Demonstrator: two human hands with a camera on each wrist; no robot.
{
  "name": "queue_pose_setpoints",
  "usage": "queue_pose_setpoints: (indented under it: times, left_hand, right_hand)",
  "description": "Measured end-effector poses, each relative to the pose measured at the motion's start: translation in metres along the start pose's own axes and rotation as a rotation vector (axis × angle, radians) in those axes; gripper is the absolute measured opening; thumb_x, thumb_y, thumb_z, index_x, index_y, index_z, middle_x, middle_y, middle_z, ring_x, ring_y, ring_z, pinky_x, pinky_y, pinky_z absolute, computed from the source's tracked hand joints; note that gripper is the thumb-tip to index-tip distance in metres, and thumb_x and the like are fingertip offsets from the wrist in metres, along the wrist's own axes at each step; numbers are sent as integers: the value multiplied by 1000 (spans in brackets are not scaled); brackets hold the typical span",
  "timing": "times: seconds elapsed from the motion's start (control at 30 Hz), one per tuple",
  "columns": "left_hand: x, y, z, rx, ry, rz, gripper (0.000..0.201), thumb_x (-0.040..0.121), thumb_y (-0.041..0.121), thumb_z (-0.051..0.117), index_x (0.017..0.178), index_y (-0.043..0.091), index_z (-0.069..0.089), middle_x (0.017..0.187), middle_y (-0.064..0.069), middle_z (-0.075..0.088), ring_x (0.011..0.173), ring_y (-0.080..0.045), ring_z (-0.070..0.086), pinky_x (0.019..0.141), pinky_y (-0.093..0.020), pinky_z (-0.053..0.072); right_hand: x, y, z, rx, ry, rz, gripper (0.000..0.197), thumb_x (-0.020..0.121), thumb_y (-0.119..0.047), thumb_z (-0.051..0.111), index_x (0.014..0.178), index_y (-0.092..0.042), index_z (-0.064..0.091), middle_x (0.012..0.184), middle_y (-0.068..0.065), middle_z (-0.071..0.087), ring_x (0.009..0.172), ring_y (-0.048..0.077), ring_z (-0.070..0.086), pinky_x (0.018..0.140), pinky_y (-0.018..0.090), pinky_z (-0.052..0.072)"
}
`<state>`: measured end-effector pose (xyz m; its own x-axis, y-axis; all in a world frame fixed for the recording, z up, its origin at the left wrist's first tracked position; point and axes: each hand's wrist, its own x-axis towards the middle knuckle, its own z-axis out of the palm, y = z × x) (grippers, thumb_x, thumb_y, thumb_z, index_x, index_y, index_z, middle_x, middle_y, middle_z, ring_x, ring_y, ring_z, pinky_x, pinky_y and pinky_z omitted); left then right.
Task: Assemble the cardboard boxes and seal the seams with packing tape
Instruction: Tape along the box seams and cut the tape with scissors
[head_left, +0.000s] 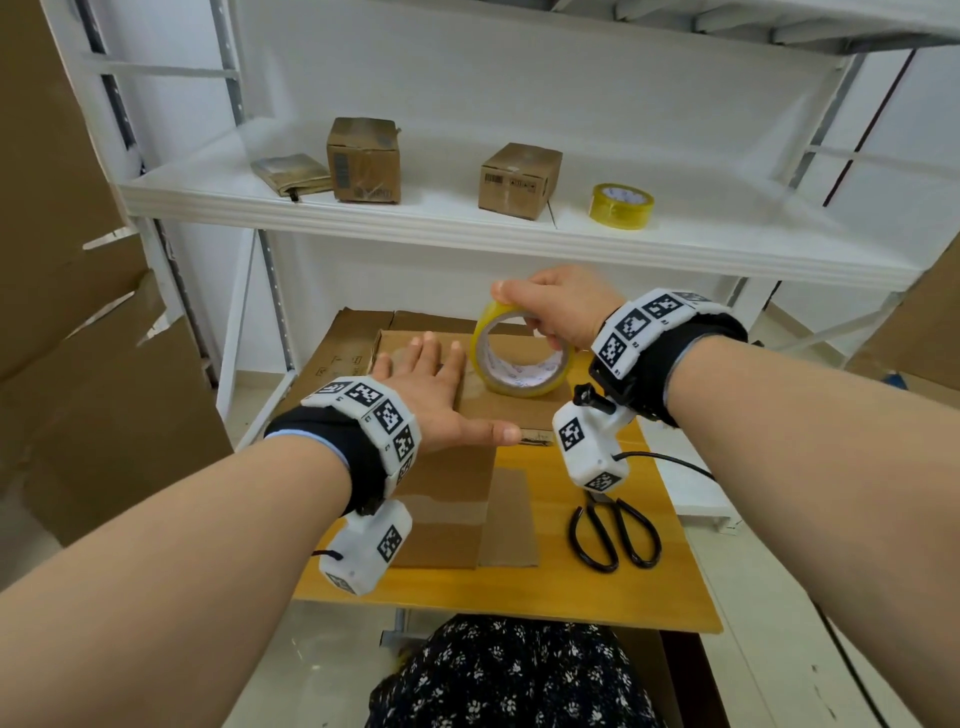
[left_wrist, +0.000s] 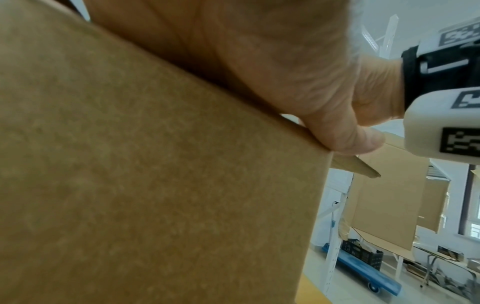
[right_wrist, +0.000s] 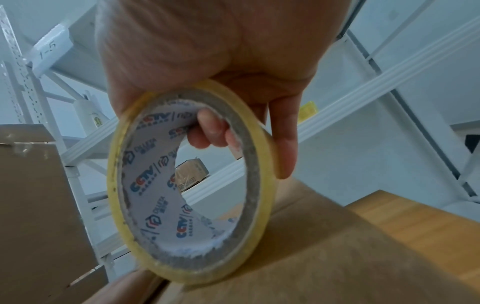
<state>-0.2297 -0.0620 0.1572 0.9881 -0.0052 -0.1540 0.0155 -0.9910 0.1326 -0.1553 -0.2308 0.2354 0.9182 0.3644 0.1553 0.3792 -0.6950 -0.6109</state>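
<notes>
**Tape roll poised over held-down box flaps**

Cardboard box (head_left: 452, 467) on the wooden table (head_left: 597, 571), top flaps folded shut, the largest thing in reach and the one being sealed. Left hand (head_left: 431, 384) flat on the top flaps with fingers straight, thumb stretched along the near edge, pressing rather than gripping. Right hand (head_left: 558, 306) clenched round the packing tape roll (head_left: 519, 358), fingers hooked through the core and thumb over the rim, roll upright on edge and touching the box top just beside the left fingertips. Scissors (head_left: 615, 535) on the table to the right of the box, apart from both hands.

Judged step: starting a strip along the centre seam. Best done by keeping the flat palm firm so the flaps meet without a gap, anchoring the free tape end past the box edge, then drawing the roll straight along the seam under steady tension and smoothing behind it. Scissors close enough for the cut.

Hard to make out: the free end of the tape, and whether any tape is already stuck down. Seam itself mostly covered by hand and roll. Box sides and bottom out of sight; left wrist view filled by a blurred cardboard face and the thumb.
</notes>
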Motion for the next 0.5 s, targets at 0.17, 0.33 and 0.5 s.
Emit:
queue_pose_setpoints:
  times: [0.17, 0.33, 0.5]
  left_hand:
    - [-4, 4, -8, 44, -72, 3, 129, 41, 106, 14, 149, 40, -14, 158, -13, -22, 146, -30, -18, 117, -58, -1]
    - [3, 21, -14, 113, -28, 105, 133, 50, 103, 24, 153, 26, -13, 158, -10, -23, 146, -24, -20, 118, -55, 0]
    - [11, 19, 0, 60, 0, 105, 138, 45, 104, 15, 153, 23, -13, 160, -4, -17, 148, -19, -13, 118, -53, 1]
  right_hand:
    - [-4, 6, 2, 31, -13, -7, 54, 89, -64, 52, 68, -15, 60, 62, 3, 59, 55, 17, 55, 66, 33, 46]
    - [-8, 13, 1, 107, -24, 27, 56, 88, -66, 51, 72, -15, 64, 65, 0, 66, 61, 17, 63, 70, 32, 52]
    - [-8, 7, 1, 87, -24, 29, 76, 90, -72, 38, 99, -2, 67, 87, 10, 73, 84, 26, 69, 88, 41, 53]
